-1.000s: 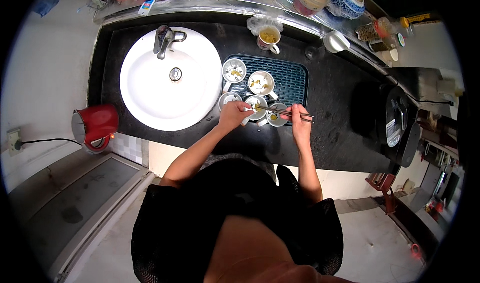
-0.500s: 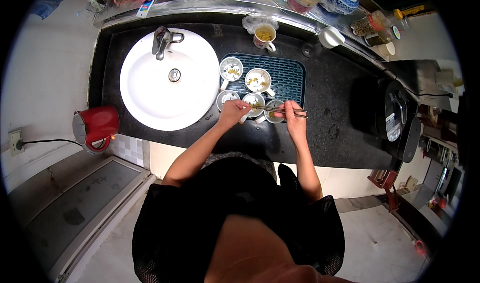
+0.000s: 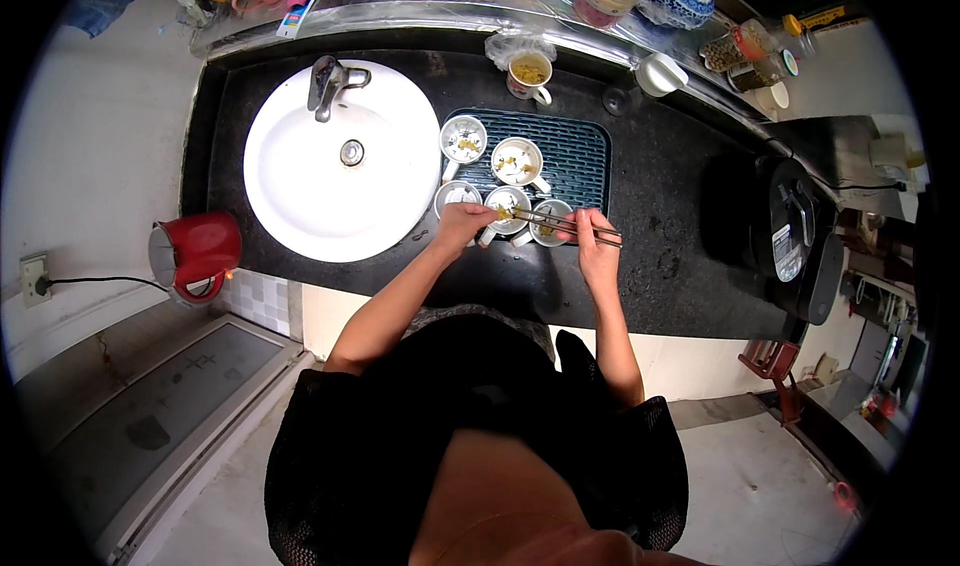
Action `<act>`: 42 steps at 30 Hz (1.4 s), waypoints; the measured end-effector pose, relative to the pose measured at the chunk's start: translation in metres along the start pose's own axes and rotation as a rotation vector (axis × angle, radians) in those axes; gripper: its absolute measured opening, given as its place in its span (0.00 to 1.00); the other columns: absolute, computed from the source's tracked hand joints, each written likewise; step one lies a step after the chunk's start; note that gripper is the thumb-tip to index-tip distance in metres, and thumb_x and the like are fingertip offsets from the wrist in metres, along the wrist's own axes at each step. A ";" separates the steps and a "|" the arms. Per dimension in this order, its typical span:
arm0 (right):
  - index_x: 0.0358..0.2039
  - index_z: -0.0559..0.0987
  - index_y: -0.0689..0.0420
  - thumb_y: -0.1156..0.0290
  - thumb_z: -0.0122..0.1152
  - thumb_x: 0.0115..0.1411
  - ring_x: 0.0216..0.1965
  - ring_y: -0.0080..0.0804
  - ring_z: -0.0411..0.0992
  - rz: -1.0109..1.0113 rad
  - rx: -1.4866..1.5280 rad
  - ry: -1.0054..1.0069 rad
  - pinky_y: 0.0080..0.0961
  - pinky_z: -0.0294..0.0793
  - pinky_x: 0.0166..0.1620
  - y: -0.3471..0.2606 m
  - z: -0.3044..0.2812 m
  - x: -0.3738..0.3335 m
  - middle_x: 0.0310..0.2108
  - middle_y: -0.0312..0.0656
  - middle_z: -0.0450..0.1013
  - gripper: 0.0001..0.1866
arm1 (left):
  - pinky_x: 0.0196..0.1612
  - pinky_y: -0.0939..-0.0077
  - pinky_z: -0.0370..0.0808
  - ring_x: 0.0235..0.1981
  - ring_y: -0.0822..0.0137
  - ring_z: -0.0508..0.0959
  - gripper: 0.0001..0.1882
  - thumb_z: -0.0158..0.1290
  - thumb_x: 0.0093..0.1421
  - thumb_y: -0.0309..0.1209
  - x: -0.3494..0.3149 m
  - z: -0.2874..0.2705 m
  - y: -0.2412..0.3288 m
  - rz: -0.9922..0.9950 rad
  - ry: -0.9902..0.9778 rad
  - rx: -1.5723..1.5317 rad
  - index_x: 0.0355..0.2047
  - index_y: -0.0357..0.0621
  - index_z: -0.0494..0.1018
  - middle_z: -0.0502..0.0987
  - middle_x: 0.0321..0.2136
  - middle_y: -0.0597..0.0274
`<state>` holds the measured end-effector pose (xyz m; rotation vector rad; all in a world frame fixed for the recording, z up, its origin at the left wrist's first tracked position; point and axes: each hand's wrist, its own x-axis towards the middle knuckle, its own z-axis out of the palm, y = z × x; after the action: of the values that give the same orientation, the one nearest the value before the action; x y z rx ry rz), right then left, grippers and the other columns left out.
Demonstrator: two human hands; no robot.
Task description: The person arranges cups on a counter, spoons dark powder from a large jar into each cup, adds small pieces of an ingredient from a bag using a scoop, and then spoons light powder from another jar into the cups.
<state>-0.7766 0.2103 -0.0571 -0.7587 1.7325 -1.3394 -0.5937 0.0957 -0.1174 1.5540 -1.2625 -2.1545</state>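
Seen from above, a person's two bare arms [image 3: 352,344] reach fwd. L forearm [image 3: 402,294] slants up & R; L hand [image 3: 460,226] tilts inward, thumb & fingers [image 3: 486,213] drawn close at tips. R forearm [image 3: 617,338] runs nearly straight fwd; R hand [image 3: 598,250] is curled in a pinch grip. Hands approx. level, near e/o, not touching.

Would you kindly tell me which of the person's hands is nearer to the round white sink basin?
The left hand: it is just to the right of the sink basin. The right hand, holding chopsticks, is farther to the right.
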 end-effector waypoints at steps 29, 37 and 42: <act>0.25 0.73 0.64 0.68 0.46 0.62 0.21 0.21 0.73 -0.011 -0.058 0.020 0.16 0.69 0.25 0.010 0.008 0.012 0.20 0.38 0.72 0.14 | 0.29 0.85 0.69 0.24 0.79 0.72 0.05 0.56 0.52 0.25 0.004 -0.013 0.009 0.174 0.098 0.086 0.28 0.35 0.76 0.77 0.24 0.64; 0.27 0.72 0.64 0.68 0.46 0.62 0.22 0.21 0.71 -0.069 -0.078 0.014 0.15 0.71 0.26 -0.015 0.002 0.026 0.22 0.39 0.72 0.13 | 0.30 0.86 0.69 0.24 0.80 0.72 0.06 0.55 0.53 0.27 0.012 -0.012 0.035 0.230 0.093 0.099 0.28 0.36 0.76 0.77 0.25 0.65; 0.27 0.72 0.64 0.70 0.47 0.62 0.23 0.20 0.71 -0.131 -0.012 0.010 0.15 0.71 0.28 -0.029 0.013 0.038 0.22 0.38 0.72 0.12 | 0.29 0.84 0.69 0.23 0.79 0.73 0.08 0.57 0.51 0.30 0.035 0.001 0.041 0.288 0.089 0.238 0.28 0.37 0.77 0.77 0.22 0.65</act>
<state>-0.7854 0.1645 -0.0394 -0.8864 1.7247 -1.4227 -0.6220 0.0507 -0.1110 1.4263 -1.6465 -1.7935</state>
